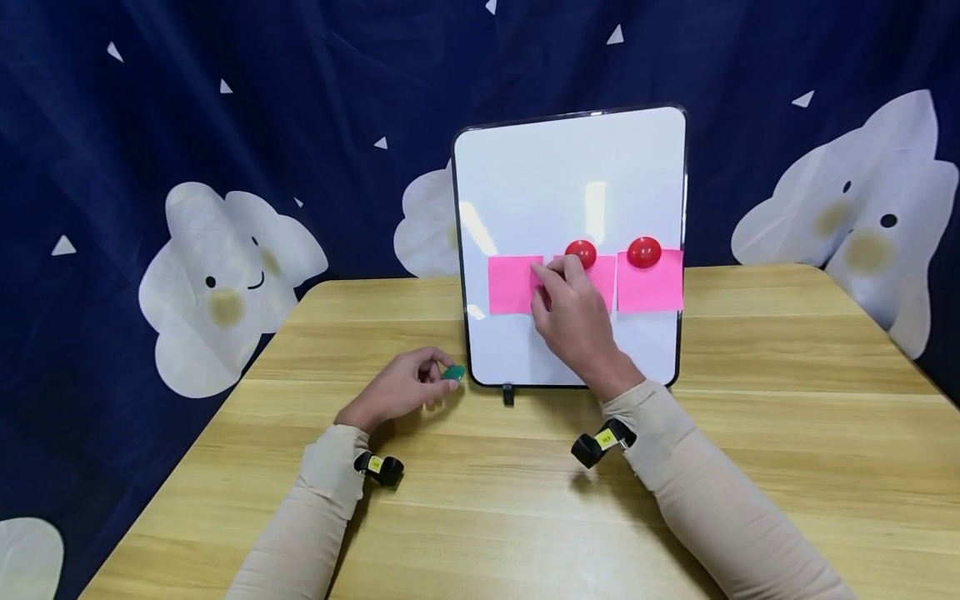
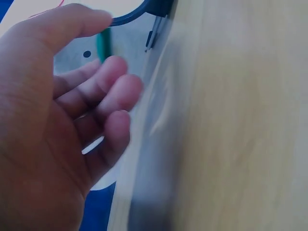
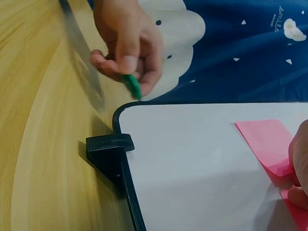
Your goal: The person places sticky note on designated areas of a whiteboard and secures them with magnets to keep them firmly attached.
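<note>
My left hand pinches a round green magnet between thumb and fingertips, just off the lower left corner of the whiteboard. In the right wrist view the green magnet is seen edge-on. My right hand is at the whiteboard and pinches the right edge of the leftmost pink sticky note. That note's edge bends slightly at the fingers. Behind this hand, a second pink sticky note is partly hidden under a red magnet.
A third pink sticky note sits at the board's right edge under another red magnet. The board stands upright on a wooden table, with a black foot at its base. A dark blue curtain hangs behind.
</note>
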### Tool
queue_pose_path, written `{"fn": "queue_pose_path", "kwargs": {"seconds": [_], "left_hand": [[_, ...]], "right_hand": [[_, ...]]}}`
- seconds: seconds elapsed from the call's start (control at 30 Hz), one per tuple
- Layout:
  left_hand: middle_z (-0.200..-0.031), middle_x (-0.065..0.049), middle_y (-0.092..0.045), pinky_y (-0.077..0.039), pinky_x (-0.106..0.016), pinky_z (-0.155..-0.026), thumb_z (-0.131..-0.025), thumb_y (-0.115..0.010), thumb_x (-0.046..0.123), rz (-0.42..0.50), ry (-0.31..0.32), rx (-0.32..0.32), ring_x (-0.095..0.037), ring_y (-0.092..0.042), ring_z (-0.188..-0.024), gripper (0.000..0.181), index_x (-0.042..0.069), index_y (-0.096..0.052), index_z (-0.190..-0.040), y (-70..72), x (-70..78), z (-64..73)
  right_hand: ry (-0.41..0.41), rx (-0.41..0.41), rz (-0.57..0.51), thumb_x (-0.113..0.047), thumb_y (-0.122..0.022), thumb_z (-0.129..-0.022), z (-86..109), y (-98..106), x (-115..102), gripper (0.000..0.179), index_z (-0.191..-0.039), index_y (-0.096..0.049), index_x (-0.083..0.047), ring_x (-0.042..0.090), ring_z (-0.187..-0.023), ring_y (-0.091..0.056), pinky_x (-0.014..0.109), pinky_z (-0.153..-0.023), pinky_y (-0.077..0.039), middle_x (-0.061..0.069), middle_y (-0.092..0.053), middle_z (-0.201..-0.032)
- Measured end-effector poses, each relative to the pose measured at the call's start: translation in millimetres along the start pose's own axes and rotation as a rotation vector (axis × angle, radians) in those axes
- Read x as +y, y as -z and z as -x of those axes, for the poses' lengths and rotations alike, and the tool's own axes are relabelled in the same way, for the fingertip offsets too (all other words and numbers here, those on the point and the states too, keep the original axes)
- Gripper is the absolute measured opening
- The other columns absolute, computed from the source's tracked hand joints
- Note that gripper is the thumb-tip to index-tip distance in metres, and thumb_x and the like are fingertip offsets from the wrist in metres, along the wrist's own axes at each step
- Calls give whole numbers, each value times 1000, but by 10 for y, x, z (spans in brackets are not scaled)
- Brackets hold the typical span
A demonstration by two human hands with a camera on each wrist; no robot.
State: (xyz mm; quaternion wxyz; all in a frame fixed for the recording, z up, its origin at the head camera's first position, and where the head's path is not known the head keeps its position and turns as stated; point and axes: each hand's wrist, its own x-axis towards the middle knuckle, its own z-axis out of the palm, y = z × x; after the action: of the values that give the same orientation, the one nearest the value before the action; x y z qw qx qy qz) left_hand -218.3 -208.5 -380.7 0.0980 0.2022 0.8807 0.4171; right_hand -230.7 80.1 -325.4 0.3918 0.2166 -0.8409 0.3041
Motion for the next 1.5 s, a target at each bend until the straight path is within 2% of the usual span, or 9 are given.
{"fn": "queue_pose_path", "kwargs": {"seconds": [0.17, 0.4, 0.77, 1.0, 1.17, 1.5], "left_hand": [[-85, -5, -62, -46, -33, -64, -91, -74, 35, 2, -44, 93, -24, -57, -74, 33, 15, -63, -116, 7, 38, -20], [-86, -5, -61, -44, -31, -63, -90, -76, 30, 17, -80, 173, -24, -54, -75, 35, 15, -63, -118, -8, 63, -30], [-89, -4, -62, -49, -29, -65, -89, -76, 27, 21, -163, 277, -22, -58, -76, 40, 11, -63, -123, 4, 147, -83], [-101, -1, -61, -51, -30, -64, -89, -77, 28, 9, -226, 355, -19, -60, -77, 38, 12, -64, -121, 66, 267, -119], [-106, 1, -58, -52, -32, -67, -87, -80, 25, 0, -289, 420, -17, -60, -79, 34, 14, -66, -116, 71, 384, -198], [-107, -5, -56, -51, -31, -62, -84, -82, 15, -70, -426, 545, -16, -60, -82, 37, 4, -67, -116, -88, 616, -420]], "right_hand": [[6, -4, 12, -4, -81, -82, -1, 5, 14, 46, -125, -67, 4, 31, -101, -62, 44, -84, -57, 21, -58, -111], [9, -5, 10, -4, -81, -82, 0, 1, 15, 47, -125, -67, 4, 31, -102, -61, 44, -84, -57, 21, -58, -112], [22, -7, 8, -3, -80, -82, -7, 0, 13, 44, -124, -67, 6, 31, -101, -61, 44, -86, -57, 21, -57, -111], [25, -9, 0, -3, -79, -83, 0, -6, 19, 44, -124, -66, 6, 31, -101, -61, 43, -86, -57, 22, -57, -111], [25, -4, -5, -3, -79, -83, -7, 3, 23, 44, -124, -66, 6, 31, -101, -61, 43, -85, -57, 21, -57, -112], [30, -11, 5, -4, -81, -81, 8, 2, 24, 46, -124, -67, 6, 29, -98, -60, 42, -83, -57, 20, -56, -109]]}}
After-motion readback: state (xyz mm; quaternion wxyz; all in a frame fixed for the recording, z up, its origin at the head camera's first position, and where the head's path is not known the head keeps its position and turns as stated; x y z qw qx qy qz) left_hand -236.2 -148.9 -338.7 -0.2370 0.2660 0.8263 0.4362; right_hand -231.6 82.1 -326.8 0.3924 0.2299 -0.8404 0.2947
